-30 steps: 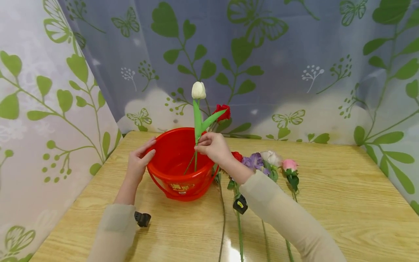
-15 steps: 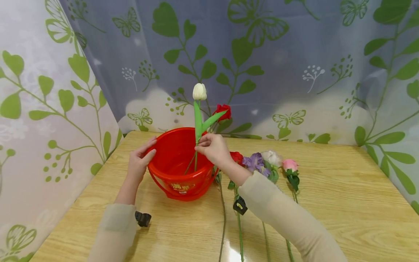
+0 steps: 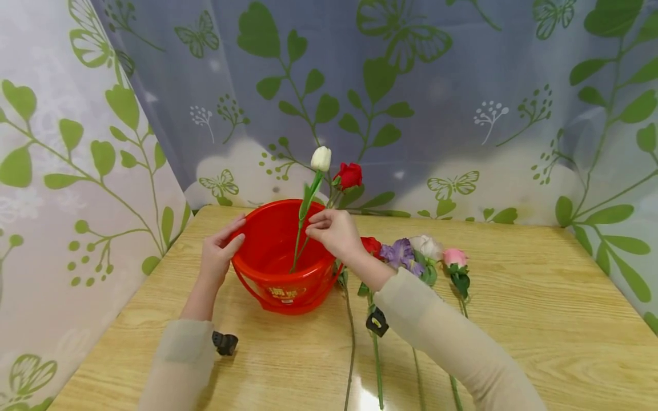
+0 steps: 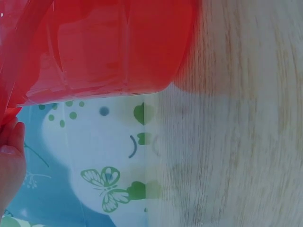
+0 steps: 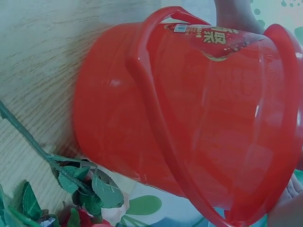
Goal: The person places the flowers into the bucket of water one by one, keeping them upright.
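Note:
A red plastic bucket (image 3: pixel 288 291) stands on the table, its handle hanging down the front. My left hand (image 3: pixel 218 251) holds its left rim, thumb and fingers spread along the edge; the left wrist view shows part of this hand (image 4: pixel 10 163) beside the rim. A white artificial tulip (image 3: pixel 321 158) leans to the right inside the bucket, its stem against the inner bottom. Behind it, a red rose (image 3: pixel 349 176) leans over the back right rim. My right hand (image 3: pixel 336 231) hovers at the right rim, fingers loosely curled, the tulip's stem just left of its fingertips.
Right of the bucket lie several artificial flowers: a red one (image 3: pixel 371 246), a purple one (image 3: pixel 401 254), a white one (image 3: pixel 426 247) and a pink rose (image 3: pixel 455 258), stems toward the front. Wrist cameras (image 3: pixel 224 343) sit at both forearms. A patterned curtain (image 3: pixel 462 114) hangs behind the table.
The right hand has let go of the tulip, which has dropped slightly, turned and tilted right against the bucket. Both hands stay in nearly the same places.

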Demonstrator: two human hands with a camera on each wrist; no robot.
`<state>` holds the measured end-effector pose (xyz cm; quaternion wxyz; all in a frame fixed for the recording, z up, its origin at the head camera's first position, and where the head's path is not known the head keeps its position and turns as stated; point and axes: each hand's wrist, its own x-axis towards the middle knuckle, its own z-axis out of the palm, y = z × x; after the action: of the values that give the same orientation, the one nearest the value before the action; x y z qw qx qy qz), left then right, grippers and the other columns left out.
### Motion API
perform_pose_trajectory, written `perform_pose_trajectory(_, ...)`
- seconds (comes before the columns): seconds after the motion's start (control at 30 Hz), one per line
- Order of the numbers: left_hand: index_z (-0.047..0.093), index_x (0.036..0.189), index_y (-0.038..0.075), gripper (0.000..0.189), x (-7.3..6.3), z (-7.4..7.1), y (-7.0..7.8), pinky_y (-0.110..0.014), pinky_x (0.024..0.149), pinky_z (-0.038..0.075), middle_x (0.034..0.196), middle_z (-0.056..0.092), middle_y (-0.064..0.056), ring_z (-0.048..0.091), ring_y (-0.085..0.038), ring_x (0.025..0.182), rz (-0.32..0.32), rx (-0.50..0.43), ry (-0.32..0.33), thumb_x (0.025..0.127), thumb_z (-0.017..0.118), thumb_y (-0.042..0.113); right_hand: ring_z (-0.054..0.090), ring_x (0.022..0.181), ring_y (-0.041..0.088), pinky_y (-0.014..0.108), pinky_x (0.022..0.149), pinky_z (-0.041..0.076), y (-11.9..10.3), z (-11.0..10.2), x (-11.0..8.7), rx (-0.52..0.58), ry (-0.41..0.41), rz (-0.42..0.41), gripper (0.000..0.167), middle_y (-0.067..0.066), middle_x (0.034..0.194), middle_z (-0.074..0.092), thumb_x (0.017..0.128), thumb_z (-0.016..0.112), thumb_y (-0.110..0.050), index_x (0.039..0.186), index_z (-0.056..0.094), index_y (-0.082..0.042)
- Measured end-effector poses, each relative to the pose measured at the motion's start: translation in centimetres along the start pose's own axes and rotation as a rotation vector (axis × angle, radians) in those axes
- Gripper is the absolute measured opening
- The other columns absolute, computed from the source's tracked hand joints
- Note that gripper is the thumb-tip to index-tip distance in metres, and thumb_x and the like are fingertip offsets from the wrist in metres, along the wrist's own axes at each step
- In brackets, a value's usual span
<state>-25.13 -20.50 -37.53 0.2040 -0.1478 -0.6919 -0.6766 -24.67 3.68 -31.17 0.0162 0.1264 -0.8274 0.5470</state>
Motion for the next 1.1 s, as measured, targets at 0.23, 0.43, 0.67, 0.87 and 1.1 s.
perform_pose_trajectory(0.23,0.050,0.111,-0.018,0.031,0.0,0.1,-0.1,-0.017,0.087,0.040,0.121,0.049,-0.020,0.048,-0.013,0.112,0.014,-0.015,0.000,0.082,0.053,-0.008,0.061,0.082,0.022,0.029,0.072,0.051,0.2,-1.0,-0.4,0.197,-0.050,0.036,0.024,0.015,0.092,0.063,0.079,0.065,-0.005,0.101,0.061,0.005)
perform_pose_trajectory(0.43,0.054,0.111,-0.013,0.031,-0.1,0.1,-0.2,-0.017,0.087,0.041,0.121,0.053,-0.014,0.047,-0.014,0.113,0.049,-0.041,-0.019,0.082,0.055,-0.002,0.058,0.092,0.031,0.032,0.075,0.051,0.7,-2.4,-1.5,0.334,-0.068,0.085,0.027,0.017,0.097,0.062,0.080,0.064,-0.005,0.105,0.059,0.005)
perform_pose_trajectory(0.67,0.055,0.112,-0.011,0.031,-0.2,0.0,-0.1,-0.016,0.087,0.041,0.121,0.052,-0.013,0.047,-0.014,0.113,0.060,-0.065,-0.026,0.082,0.055,-0.003,0.058,0.094,0.030,0.034,0.079,0.049,1.5,-4.5,-2.7,0.365,-0.048,0.124,0.034,0.016,0.100,0.061,0.080,0.064,-0.007,0.110,0.056,0.006)
perform_pose_trajectory(0.87,0.049,0.113,-0.017,0.032,-0.2,0.1,0.1,-0.017,0.087,0.040,0.124,0.046,-0.022,0.046,-0.014,0.114,-0.001,-0.022,-0.003,0.083,0.052,-0.008,0.060,0.088,0.023,0.030,0.076,0.050,2.3,-6.1,-3.8,0.320,-0.032,0.110,0.033,0.016,0.101,0.059,0.080,0.064,-0.007,0.110,0.056,0.005)
perform_pose_trajectory(1.1,0.051,0.112,-0.017,0.031,-0.1,0.3,0.1,-0.017,0.087,0.040,0.122,0.046,-0.025,0.048,-0.012,0.112,-0.004,-0.025,0.012,0.082,0.053,-0.008,0.059,0.085,0.018,0.028,0.075,0.050,3.9,-7.6,-4.8,0.258,-0.004,0.145,0.034,0.013,0.100,0.060,0.080,0.065,-0.010,0.110,0.057,0.004)
